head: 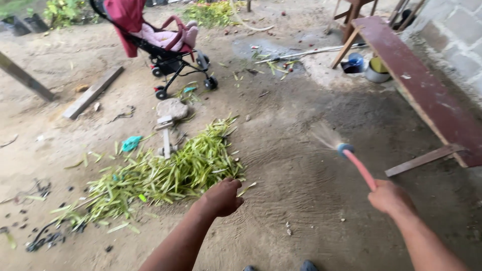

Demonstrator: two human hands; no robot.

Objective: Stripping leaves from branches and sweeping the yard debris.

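Pointing up-left from the right hand [390, 196], pink-handled broom [351, 160], bristles outermost.

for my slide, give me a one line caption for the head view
Right hand swings a pink-handled broom over dirt beside a pile of green leaves, left hand empty.

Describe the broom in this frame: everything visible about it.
The broom has a pink, smooth-looking handle, a blue collar and a fan of thin pale bristles, blurred. The right hand grips the handle's near end. The broom slants up and to the left from that hand, bristles out over the bare dirt ground, right of the green leaf pile; whether they touch the ground is unclear.
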